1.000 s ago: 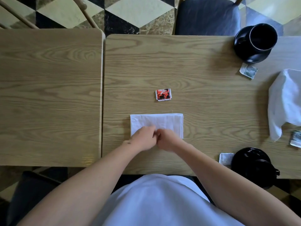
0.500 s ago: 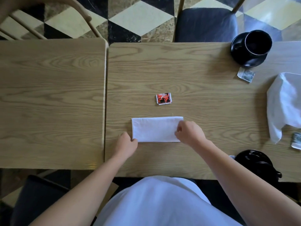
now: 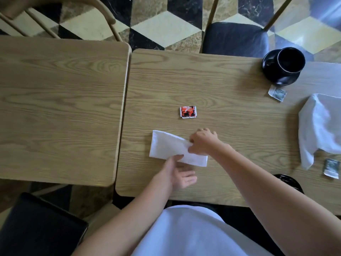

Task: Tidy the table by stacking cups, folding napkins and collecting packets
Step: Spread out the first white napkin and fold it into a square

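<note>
White folded napkin (image 3: 170, 146) on wooden table (image 3: 230, 115), right hand (image 3: 202, 142) pinching its end, left hand (image 3: 177, 172) open-palmed beneath near edge

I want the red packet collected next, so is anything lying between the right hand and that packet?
Nothing visible does. The right hand pinches the folded napkin, and only bare table lies between it and the red packet just beyond.

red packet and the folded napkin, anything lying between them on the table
Nothing: in the head view only bare wood shows between the red packet and the folded napkin. The right hand pinches the napkin's right end, off to the side of that stretch.
</note>
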